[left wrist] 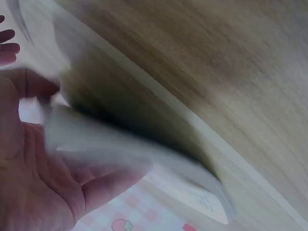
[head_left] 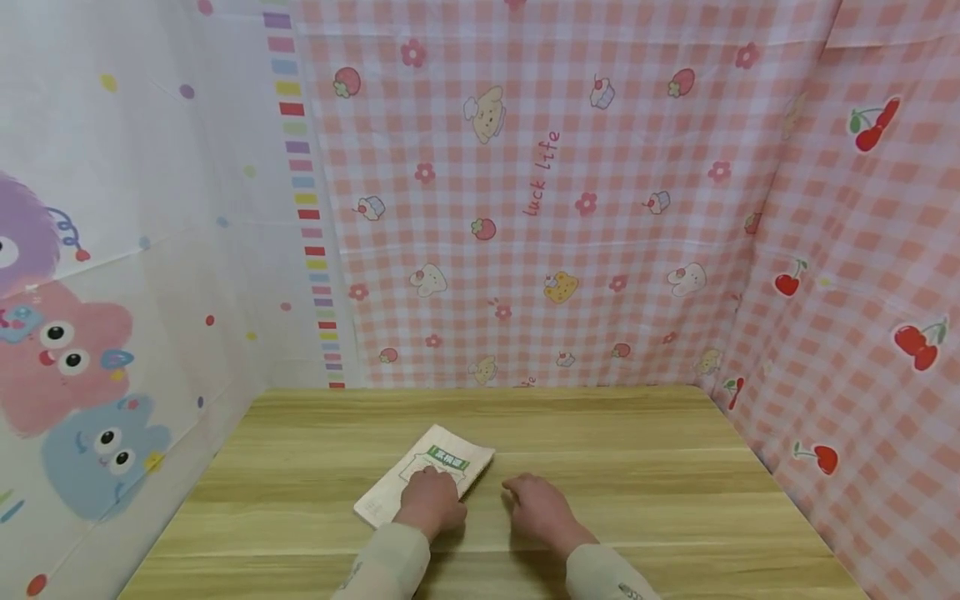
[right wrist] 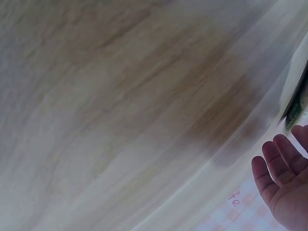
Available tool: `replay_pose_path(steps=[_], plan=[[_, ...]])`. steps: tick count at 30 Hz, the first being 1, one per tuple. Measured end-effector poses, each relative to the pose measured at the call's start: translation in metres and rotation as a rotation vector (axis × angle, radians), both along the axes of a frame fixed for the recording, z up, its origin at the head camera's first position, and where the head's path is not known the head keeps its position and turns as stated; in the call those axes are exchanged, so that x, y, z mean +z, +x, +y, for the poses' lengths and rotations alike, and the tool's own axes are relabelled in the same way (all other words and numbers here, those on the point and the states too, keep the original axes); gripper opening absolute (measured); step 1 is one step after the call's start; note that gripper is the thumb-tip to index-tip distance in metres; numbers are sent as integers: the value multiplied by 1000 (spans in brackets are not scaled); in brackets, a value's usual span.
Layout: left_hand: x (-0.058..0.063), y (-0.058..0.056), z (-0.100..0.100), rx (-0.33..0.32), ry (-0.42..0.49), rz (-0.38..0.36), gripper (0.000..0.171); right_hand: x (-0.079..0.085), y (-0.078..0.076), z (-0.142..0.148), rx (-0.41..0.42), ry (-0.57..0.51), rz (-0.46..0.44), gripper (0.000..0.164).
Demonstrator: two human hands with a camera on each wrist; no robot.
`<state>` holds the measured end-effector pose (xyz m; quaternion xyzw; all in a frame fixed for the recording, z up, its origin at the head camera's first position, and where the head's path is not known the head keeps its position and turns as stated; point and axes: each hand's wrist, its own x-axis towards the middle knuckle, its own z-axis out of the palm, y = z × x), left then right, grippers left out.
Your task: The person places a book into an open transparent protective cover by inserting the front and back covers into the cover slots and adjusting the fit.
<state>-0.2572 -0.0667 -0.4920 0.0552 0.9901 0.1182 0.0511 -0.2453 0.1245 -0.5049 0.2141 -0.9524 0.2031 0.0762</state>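
Observation:
A cream booklet with a green title band lies at a slant on the wooden table, left of the middle. My left hand grips it by its near right edge, thumb on one side and fingers over the cover. In the left wrist view the booklet is blurred and its page edges show between the thumb and fingers of the left hand. Just to the right of the booklet is my right hand, holding nothing. Its fingers are loosely extended in the right wrist view, where the right hand is partly cut off.
The wooden table reaches back to a pink checked cloth hung behind it. A white cloth with cartoon figures hangs on the left. On the right is another checked cloth printed with cherries.

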Motion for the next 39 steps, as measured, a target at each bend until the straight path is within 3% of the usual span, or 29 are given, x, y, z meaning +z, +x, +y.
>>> replay_pose_path(steps=[4,11,15,20,24,27,33,37,39], plan=[[1,0,0,-16,-9,39,18,-1,-1,-1,10,-5,15,25],[0,0,3,-56,-54,324,11,1,0,-4,31,-24,45,21],[7,-3,10,-103,-57,456,6,3,0,-5,35,-59,36,23],[24,-4,20,-162,25,567,7,4,-3,-6,29,-165,-4,35],[36,-5,29,-213,140,635,14,5,-5,-8,5,-293,-50,44],[44,-6,34,-226,296,563,20,7,-7,-7,-27,-410,-111,51],[54,-7,37,-202,765,265,35,15,-13,-1,-142,-625,-297,58],[54,-8,34,-151,1076,72,41,17,-17,3,-188,-814,-451,60],[52,-9,31,-135,1176,12,43,18,-18,6,-220,-914,-509,58]])
